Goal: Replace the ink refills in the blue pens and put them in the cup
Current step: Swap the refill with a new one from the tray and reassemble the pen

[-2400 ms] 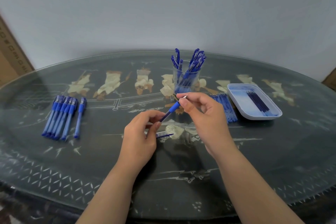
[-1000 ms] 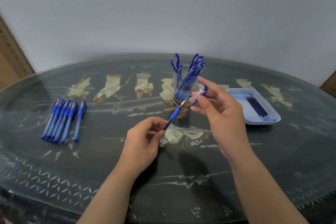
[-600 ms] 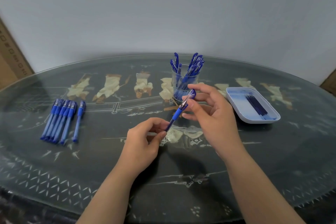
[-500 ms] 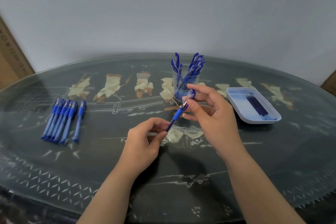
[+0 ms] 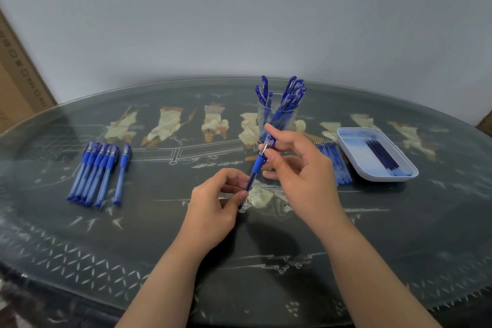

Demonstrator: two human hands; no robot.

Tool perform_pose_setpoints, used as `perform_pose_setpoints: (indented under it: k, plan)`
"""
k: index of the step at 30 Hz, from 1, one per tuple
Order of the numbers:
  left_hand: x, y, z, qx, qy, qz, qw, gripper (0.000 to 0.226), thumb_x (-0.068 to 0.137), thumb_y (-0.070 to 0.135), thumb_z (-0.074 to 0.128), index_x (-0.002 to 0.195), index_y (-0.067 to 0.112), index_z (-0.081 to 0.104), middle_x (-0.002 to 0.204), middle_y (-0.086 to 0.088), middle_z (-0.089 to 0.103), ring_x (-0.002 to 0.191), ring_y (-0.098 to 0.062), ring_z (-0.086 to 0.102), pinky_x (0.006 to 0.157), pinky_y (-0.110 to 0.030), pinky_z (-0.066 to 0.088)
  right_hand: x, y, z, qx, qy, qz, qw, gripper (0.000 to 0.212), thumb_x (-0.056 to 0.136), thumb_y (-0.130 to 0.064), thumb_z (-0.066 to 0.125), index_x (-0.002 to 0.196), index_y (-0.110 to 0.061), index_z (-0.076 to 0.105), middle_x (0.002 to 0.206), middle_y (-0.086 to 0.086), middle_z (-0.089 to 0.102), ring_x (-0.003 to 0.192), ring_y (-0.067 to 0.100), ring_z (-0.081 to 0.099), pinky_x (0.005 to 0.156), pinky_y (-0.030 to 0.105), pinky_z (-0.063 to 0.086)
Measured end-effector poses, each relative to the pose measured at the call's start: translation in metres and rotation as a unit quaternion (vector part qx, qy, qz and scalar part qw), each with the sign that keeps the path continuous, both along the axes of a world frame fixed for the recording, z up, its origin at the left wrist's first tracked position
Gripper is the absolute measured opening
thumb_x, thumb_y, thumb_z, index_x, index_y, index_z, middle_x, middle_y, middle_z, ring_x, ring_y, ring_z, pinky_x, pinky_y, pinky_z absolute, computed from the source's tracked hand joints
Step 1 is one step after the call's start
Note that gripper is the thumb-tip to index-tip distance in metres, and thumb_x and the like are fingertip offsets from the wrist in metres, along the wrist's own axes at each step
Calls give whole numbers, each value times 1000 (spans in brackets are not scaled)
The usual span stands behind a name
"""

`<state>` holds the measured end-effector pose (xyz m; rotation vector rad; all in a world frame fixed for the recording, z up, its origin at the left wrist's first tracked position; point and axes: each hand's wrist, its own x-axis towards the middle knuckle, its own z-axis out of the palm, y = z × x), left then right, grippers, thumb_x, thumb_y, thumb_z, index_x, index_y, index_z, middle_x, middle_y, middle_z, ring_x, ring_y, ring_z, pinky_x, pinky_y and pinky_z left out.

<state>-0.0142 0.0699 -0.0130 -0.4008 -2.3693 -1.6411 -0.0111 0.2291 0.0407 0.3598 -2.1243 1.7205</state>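
1. One blue pen (image 5: 257, 165) is up off the table between your hands, slanted, with its low end toward you and its high end toward the cup.
2. Your left hand (image 5: 213, 210) pinches the pen's low end between thumb and fingertips.
3. Your right hand (image 5: 300, 170) pinches the high end, fingers curled around it just above the blue rubber grip. That part looks clear with a blue tip, but I cannot tell whether it is a cap or part of the barrel.
4. Your hands are close together, joined only by the pen.
5. Just beyond your right fingers stands the clear cup (image 5: 277, 117), upright, with a bunch of blue pens (image 5: 290, 93) leaning in it.
6. Right of your right hand, a row of refills (image 5: 334, 162) lies on the table, partly hidden by that hand.
7. Just beside them on the right sits a white tray (image 5: 354, 149) with a few dark refills (image 5: 383, 154) lying in it.
8. Well off to the left lies a tight row of capped pens (image 5: 91, 173), with a single pen (image 5: 122, 173) just to its right, slightly apart.
9. All of it rests on a dark oval table (image 5: 399, 234) with pale inlaid figures under glass.
10. At the far left edge stands a cardboard box (image 5: 16, 82), against a plain wall (image 5: 239, 21).
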Motion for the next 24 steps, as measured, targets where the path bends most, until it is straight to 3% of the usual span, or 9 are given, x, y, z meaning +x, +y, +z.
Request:
perform_pose_setpoints:
  k: [11, 15, 21, 24]
  plan:
    - [1, -1, 2, 9, -9, 1, 1000, 38, 82, -9, 67, 88, 29, 61, 85, 17, 65, 79, -7, 63, 65, -16, 52, -1, -5, -1, 31, 24, -2, 999, 47, 94, -4, 61, 117, -45, 59, 100, -7, 68, 88, 17, 70, 68, 38, 62]
    - [2, -1, 2, 12, -5, -1, 1000, 36, 81, -10, 67, 89, 25, 61, 85, 17, 64, 78, -7, 63, 63, -14, 51, -3, -8, -2, 49, 29, -8, 998, 48, 94, -6, 61, 117, -48, 59, 97, -15, 66, 88, 18, 70, 72, 43, 60]
    - [2, 0, 3, 9, -2, 2, 1000, 35, 81, -11, 67, 90, 23, 62, 86, 17, 64, 76, -7, 62, 63, -15, 52, -3, -10, -3, 61, 31, -14, 998, 44, 93, -4, 61, 119, -40, 60, 97, -25, 63, 89, 15, 69, 71, 43, 60]
    - [2, 0, 3, 10, 0, 4, 1000, 34, 81, -11, 67, 90, 21, 61, 86, 15, 64, 75, -7, 62, 63, -16, 52, -2, -12, -3, 61, 30, -20, 998, 45, 93, -4, 61, 120, -40, 61, 95, -22, 64, 88, 14, 69, 70, 42, 61]
